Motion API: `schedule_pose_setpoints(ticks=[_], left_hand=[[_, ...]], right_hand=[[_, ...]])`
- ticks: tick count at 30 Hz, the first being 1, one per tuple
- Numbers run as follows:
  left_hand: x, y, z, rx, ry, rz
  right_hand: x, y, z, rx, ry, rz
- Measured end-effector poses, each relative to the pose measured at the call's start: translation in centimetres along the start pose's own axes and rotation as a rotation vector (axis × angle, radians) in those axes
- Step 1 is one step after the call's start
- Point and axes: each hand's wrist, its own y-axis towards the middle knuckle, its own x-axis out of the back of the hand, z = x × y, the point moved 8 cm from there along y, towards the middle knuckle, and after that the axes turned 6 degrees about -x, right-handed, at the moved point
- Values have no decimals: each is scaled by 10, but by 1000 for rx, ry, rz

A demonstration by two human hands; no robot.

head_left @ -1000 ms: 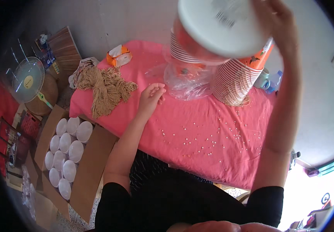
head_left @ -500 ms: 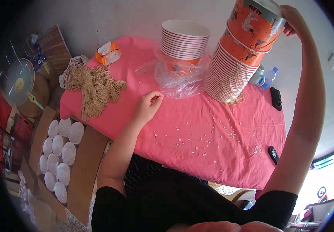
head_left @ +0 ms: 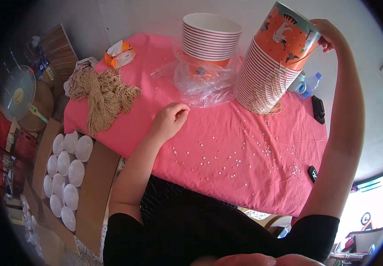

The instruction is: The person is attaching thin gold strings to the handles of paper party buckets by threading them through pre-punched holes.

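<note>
My right hand (head_left: pixel 327 35) is closed at the upper right edge of an orange-and-grey patterned paper bucket (head_left: pixel 284 34). That bucket sits upside down on a tall, slightly tilted stack of nested paper buckets (head_left: pixel 262 76). Thin string handles (head_left: pixel 274 91) hang in a bunch down the stack's front. My left hand (head_left: pixel 172 119) is loosely curled just over the pink cloth, with nothing visible in it. Beyond it stands a second stack of white-lined paper buckets (head_left: pixel 211 40), upright, its lower part wrapped in a clear plastic bag (head_left: pixel 205 88).
Small white and orange beads lie scattered over the pink tablecloth (head_left: pixel 191 186). At the left are a beige string bundle (head_left: pixel 105 95) and a tissue pack (head_left: pixel 119 54). An open carton (head_left: pixel 96 190) holds plastic cups (head_left: pixel 76 173). A bottle (head_left: pixel 311 85) and a black remote (head_left: pixel 312 174) sit right.
The top bucket has slid down over the stack, and my right hand came down with it. My left hand stays curled in nearly the same place. The view has shifted slightly.
</note>
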Motion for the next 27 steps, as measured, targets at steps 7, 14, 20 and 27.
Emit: schedule_pose_setpoints(ticks=[7,14,20,27], left_hand=[[-1,-3,2,-19,9,6],[-4,-1,3,-13,-44,-41],[0,-6,14,4,-5,-21],[-3,0,17,26,-14,-17]], right_hand=[[9,6,5,105,-176,-175],[13,-118,107,1072,-424,-1118],[-119,-149,175,1064,-326,-398],[-179,-118,184,1030,-311,-299]])
